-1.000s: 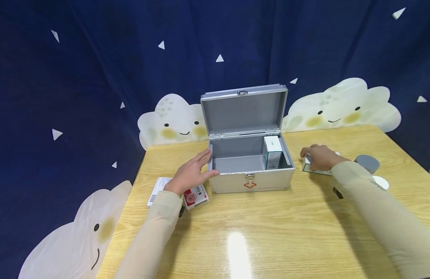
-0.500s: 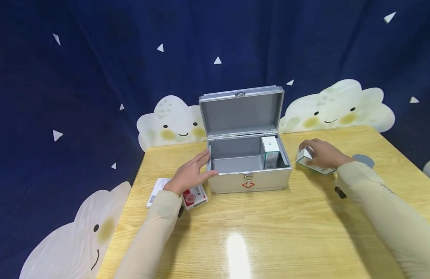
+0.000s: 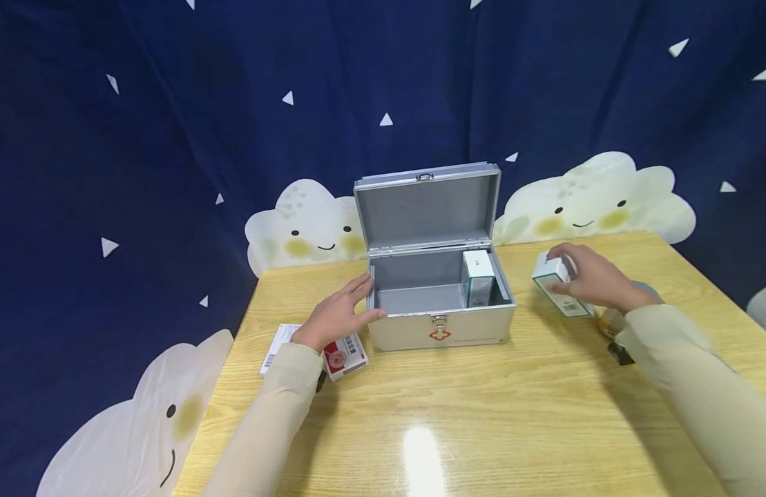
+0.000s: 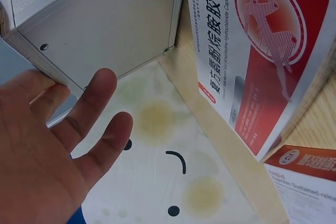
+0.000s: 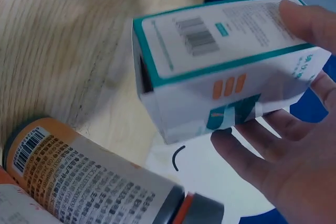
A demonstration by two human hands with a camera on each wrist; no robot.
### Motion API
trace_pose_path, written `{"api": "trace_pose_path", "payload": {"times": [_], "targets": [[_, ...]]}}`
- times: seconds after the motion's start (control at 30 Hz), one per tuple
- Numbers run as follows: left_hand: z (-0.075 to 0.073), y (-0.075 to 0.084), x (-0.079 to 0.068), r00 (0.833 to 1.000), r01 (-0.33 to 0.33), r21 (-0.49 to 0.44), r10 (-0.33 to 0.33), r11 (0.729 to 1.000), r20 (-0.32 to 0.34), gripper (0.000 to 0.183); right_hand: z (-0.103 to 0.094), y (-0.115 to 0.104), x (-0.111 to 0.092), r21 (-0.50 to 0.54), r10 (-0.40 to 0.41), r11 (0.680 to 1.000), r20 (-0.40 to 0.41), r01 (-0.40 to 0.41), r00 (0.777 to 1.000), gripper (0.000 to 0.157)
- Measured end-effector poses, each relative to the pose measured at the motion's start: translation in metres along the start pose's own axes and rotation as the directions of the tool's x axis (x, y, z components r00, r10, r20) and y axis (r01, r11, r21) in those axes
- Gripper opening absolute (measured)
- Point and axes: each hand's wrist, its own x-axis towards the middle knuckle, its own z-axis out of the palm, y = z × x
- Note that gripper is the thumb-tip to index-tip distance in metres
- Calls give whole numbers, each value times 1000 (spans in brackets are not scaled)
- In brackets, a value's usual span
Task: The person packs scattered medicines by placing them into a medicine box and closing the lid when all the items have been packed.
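A silver metal first-aid case (image 3: 401, 336) stands with its lid up; inside, a white-and-teal medicine box (image 3: 479, 276) is upright at the right end. My left hand (image 3: 337, 317) rests with extended fingers on the case's left edge. Right of the case, my right hand (image 3: 597, 279) grips another white-and-teal medicine box (image 5: 205, 40), thumb on its barcode side and fingers on the opposite side. That box is held tilted, its near end low over the tabletop. Under my left wrist lie a red-and-white capsule box (image 4: 262, 56) and a second white medicine box (image 4: 310, 187).
A bottle with an orange-and-white label (image 5: 94, 177) and dark cap is beside my right hand, mostly hidden by the wrist in the head view. Part of another container (image 5: 21, 205) shows next to it. A dark blue curtain (image 3: 420, 76) hangs behind the wooden table (image 3: 482, 428).
My right hand has raised one end of the medicine box, tipping it from lying flat to steeply tilted. The left hand stays on the case edge. The head view has shifted slightly.
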Motion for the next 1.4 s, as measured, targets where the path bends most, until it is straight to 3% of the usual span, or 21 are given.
{"api": "trace_pose_path", "payload": {"times": [0.3, 0.63, 0.83, 0.97, 1.2, 1.4], "targets": [[1, -1, 2, 1000, 4, 2, -4, 1000, 5, 84, -4, 11, -8, 44, 55, 998, -28, -54, 998, 64], [1, -2, 2, 1000, 17, -6, -17, 1000, 22, 84, -5, 11, -10, 182, 98, 979, -44, -88, 994, 66], [0, 0, 1, 1000, 13, -10, -13, 1000, 22, 84, -7, 9, -10, 179, 94, 981, -94, -76, 991, 68], [0, 0, 2, 1000, 12, -9, -11, 1000, 21, 85, -7, 6, -11, 167, 75, 984, -128, -53, 989, 61], [0, -1, 3, 1000, 8, 1, -8, 1000, 22, 84, -8, 3, -14, 105, 46, 994, -183, -27, 982, 60], [-2, 0, 2, 1000, 3, 5, -3, 1000, 25, 84, -12, -3, -17, 135, 68, 990, -172, -45, 983, 63]]}}
